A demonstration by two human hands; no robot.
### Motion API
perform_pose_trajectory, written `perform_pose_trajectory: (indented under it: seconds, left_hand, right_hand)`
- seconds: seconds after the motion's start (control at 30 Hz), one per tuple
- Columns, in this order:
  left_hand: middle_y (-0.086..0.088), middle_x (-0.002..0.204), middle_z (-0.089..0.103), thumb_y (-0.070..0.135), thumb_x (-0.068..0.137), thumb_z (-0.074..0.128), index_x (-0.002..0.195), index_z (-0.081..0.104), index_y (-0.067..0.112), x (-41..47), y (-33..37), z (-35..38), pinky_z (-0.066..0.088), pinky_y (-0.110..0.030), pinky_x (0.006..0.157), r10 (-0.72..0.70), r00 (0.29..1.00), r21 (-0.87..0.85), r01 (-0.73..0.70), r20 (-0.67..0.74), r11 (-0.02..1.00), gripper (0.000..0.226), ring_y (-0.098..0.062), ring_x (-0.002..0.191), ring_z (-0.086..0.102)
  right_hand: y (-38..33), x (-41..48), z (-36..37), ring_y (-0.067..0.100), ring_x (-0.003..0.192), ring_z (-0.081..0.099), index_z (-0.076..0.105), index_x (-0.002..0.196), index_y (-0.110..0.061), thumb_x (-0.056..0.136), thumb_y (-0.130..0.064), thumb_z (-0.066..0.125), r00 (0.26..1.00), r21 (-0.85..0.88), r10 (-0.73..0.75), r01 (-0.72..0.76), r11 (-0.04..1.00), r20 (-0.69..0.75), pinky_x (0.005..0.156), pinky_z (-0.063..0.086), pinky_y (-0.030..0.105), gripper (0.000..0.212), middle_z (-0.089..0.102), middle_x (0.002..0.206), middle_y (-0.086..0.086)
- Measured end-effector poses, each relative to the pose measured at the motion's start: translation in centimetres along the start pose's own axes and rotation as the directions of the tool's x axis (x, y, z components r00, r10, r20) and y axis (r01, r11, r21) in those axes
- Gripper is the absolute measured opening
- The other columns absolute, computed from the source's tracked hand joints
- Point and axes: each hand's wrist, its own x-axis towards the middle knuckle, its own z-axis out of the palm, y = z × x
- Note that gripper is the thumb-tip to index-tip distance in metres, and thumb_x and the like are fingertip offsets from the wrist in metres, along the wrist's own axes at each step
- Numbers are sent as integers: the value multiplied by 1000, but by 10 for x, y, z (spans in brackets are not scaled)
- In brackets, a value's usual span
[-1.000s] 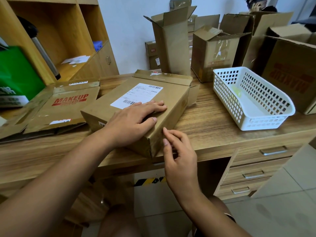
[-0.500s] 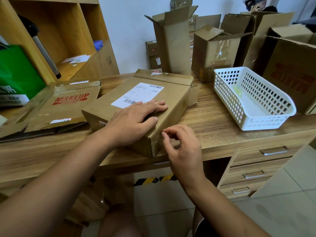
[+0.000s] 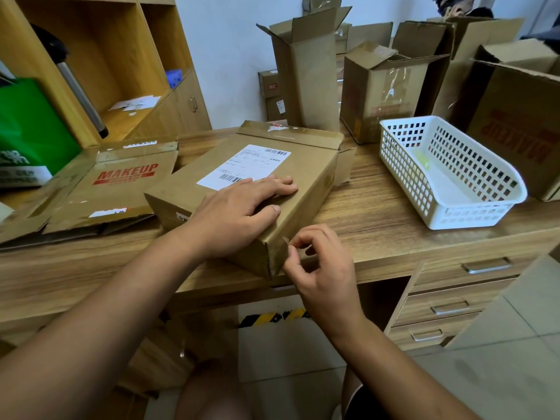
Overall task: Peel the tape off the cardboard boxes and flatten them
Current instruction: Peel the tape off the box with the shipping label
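- Pinching at the near right corner of the flat brown cardboard box with a white shipping label (image 3: 306, 177): right hand (image 3: 324, 268), fingers curled, thumb and forefinger nipped together on the clear glossy tape (image 3: 280, 253) that wraps the corner seam. Whether a free end is lifted is too small to tell.
- Left hand (image 3: 239, 213) is spread flat, palm down, pressing the box top just below the label.
- The box lies on the wooden bench (image 3: 378, 213), with its near corner at the front edge.
- Risk 1 (judgement): a steep or quick pull could tear the tape into slivers, or strip the paper skin off the cardboard and leave residue.
- Risk 2: the pull runs toward the body. If the flat hand eases, the box could pivot or slide off the front edge.
- Risk 3: the nails could slip off a tab that is barely raised, or the tape could fold back and stick to itself.
- Around, left: a flattened brown cardboard box printed MAKEUP in red (image 3: 121, 189) lies just beside the box.
- Around, right: a white perforated plastic basket (image 3: 512, 192) stands apart from it.
- Around, rear: upright open brown cardboard boxes (image 3: 309, 80), not yet flattened.
- In the way: nothing lies between the pinching fingers and the corner. For flattening, the neighbours on either side bound the room, and the far flap points toward the rear boxes.
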Motion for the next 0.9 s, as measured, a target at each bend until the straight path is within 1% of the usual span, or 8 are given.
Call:
perform_pose_trajectory:
  seconds: [0.07,0.13,0.2,0.27,0.43,0.5,0.77,0.9]
  left_hand:
    - [42,149,30,49,88,33,142,43,52,-1,2,-1,27,-35,117,-5,1000,3,5,-3,1000,55,10,142,25]
    - [41,150,30,46,89,34,142,43,51,-1,2,-1,24,-30,116,-7,1000,9,7,-2,1000,54,11,141,25]
    - [42,149,30,47,89,34,142,43,52,-1,1,-1,28,-34,115,-7,1000,15,7,-4,1000,54,8,142,27]
    - [42,149,30,48,89,34,141,43,53,-1,0,-1,30,-40,116,-6,1000,9,6,-6,1000,53,5,143,28]
    - [42,149,29,47,89,34,141,42,54,-1,1,0,27,-38,118,-10,1000,11,10,-2,1000,53,5,142,28]
    - [42,149,29,47,89,34,141,43,54,-1,2,-1,25,-34,118,-11,1000,15,11,0,1000,53,6,142,28]
    - [38,150,34,44,88,35,139,46,50,0,3,1,25,-23,108,0,1000,19,0,-23,1000,53,9,138,31]
    - [39,149,33,46,87,34,138,46,51,1,2,2,30,-30,108,-7,999,32,8,-33,999,53,5,138,34]
  right_hand:
    - [-1,-2,-1,15,85,60,64,93,-9,90,-8,67,997,47,74,-75,996,5,70,53,39,4,60,92,-2]
    - [-3,-3,-1,15,91,63,63,104,-12,91,-15,67,983,103,183,-184,977,16,74,55,40,14,62,98,-3]
    - [-5,-4,-1,15,98,64,60,118,-15,92,-21,69,971,118,238,-240,964,29,80,56,38,28,63,106,-4]
    - [-6,-4,0,13,100,63,61,122,-13,93,-16,71,978,85,209,-210,974,17,82,56,34,31,63,108,-3]
    - [-8,0,2,10,90,62,70,100,-7,92,-2,70,993,60,116,-114,992,-33,73,55,31,9,63,99,-1]
    - [-10,-1,2,11,89,63,70,95,-6,91,-1,70,993,70,114,-112,991,-30,71,55,30,7,63,97,0]
    - [-21,-19,1,8,90,64,70,93,-8,90,-1,71,981,118,184,-176,977,-56,74,53,23,7,66,92,-4]
    - [-30,-27,3,8,89,65,70,93,-10,91,-3,70,975,168,219,-211,963,-31,75,52,20,7,66,91,-6]
